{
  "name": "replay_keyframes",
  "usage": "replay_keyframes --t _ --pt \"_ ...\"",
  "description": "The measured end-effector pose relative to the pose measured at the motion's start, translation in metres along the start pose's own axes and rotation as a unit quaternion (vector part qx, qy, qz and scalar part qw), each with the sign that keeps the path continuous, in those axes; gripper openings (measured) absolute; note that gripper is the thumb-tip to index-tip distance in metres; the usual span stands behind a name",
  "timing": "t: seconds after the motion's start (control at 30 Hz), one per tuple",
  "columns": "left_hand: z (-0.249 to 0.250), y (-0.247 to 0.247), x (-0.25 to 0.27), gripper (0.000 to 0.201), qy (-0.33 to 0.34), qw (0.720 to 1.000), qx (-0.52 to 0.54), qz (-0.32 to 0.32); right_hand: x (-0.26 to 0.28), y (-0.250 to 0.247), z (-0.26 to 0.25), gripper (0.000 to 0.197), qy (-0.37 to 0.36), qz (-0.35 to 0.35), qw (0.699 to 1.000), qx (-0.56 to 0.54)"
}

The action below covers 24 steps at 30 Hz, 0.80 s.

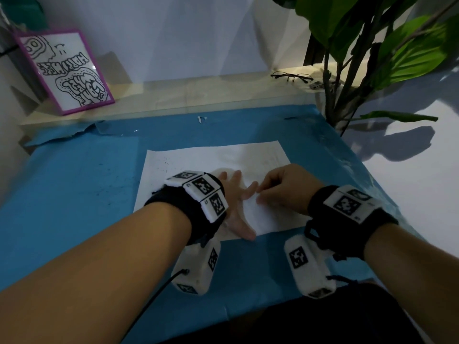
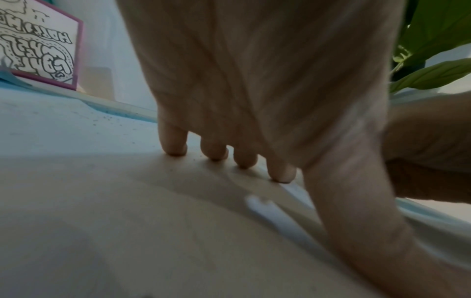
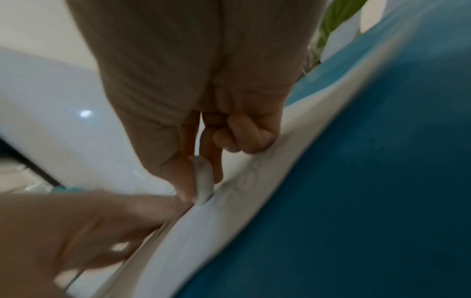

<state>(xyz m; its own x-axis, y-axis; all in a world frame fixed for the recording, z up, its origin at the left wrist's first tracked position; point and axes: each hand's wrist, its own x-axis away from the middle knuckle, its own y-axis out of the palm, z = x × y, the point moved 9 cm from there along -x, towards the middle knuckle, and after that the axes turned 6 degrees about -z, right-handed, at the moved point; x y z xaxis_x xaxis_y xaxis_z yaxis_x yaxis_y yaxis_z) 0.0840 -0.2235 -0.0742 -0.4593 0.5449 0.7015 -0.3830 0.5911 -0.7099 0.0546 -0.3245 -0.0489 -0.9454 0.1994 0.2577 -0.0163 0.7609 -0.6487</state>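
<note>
In the head view, the person is leaning over a table covered with a blue cover point(image 1: 74, 182), on which a white sheet point(image 1: 211, 160) is lying flat, near the middle. The left hand point(image 1: 236, 212) is resting palm-down on the near part of the sheet, with its fingers straight and spread out. The right hand point(image 1: 283, 187) is sitting just beside it with its fingers curled, thumb and forefinger meeting at the sheet close to the left forefinger. A framed drawing point(image 1: 67, 70) is leaning against the wall at the far left, eyeglasses point(image 1: 291, 76) are lying on the ledge behind, and a leafy plant point(image 1: 372, 45) is standing at the far right. In the left wrist view, the left hand point(image 2: 254, 80) is pressing down with four fingertips point(image 2: 175, 149) touching the white sheet point(image 2: 102, 201), while the right hand point(image 2: 428, 141) is showing at the right edge. In the right wrist view, the right hand point(image 3: 203, 80) is pinching a small white piece point(image 3: 202, 179) between thumb and forefinger, right at the edge of the white sheet point(image 3: 229, 221). Whether it is a fold of the sheet or a separate scrap is not clear. The other fingers are curling into the palm, and the left hand point(image 3: 76, 221) is reaching in with a finger touching that same spot.
</note>
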Motion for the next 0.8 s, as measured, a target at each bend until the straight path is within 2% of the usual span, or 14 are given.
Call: replay_keyframes --t 0.07,0.13,0.23,0.27,0.37,0.4,0.5,0.67,0.8 --pt "0.0 0.0 0.001 0.107 0.006 1.0 -0.001 0.004 0.002 0.013 -0.006 0.021 -0.019 -0.025 0.999 0.02" --pt "-0.001 0.0 0.0 0.107 0.007 1.0 -0.001 0.006 0.006 0.015 -0.005 0.02 -0.014 -0.05 0.998 0.033" --pt "-0.002 0.001 -0.004 0.113 0.001 1.0 0.008 0.005 -0.001 -0.012 0.001 0.008 0.01 0.002 0.998 0.06" --pt "-0.002 0.002 -0.005 0.113 0.002 1.0 0.009 0.004 -0.002 -0.012 -0.002 0.006 0.009 -0.001 0.997 0.079" --pt "-0.004 0.003 -0.008 0.11 0.008 1.0 0.001 0.006 0.003 0.015 -0.014 0.006 -0.008 -0.085 0.987 0.136" --pt "-0.004 0.003 -0.008 0.111 0.007 1.0 0.001 0.007 0.005 0.015 -0.013 0.006 -0.002 -0.094 0.985 0.141" --pt "-0.004 0.003 -0.007 0.114 0.004 1.0 0.003 0.008 0.004 -0.009 -0.003 0.011 0.023 -0.043 0.991 0.126" --pt "-0.004 0.004 -0.01 0.116 0.0 1.0 0.002 0.006 0.014 0.011 -0.006 0.003 0.006 -0.094 0.984 0.149" --pt "-0.003 0.003 -0.007 0.114 -0.005 1.0 0.005 0.007 0.011 -0.002 -0.003 0.004 0.015 -0.055 0.99 0.129"
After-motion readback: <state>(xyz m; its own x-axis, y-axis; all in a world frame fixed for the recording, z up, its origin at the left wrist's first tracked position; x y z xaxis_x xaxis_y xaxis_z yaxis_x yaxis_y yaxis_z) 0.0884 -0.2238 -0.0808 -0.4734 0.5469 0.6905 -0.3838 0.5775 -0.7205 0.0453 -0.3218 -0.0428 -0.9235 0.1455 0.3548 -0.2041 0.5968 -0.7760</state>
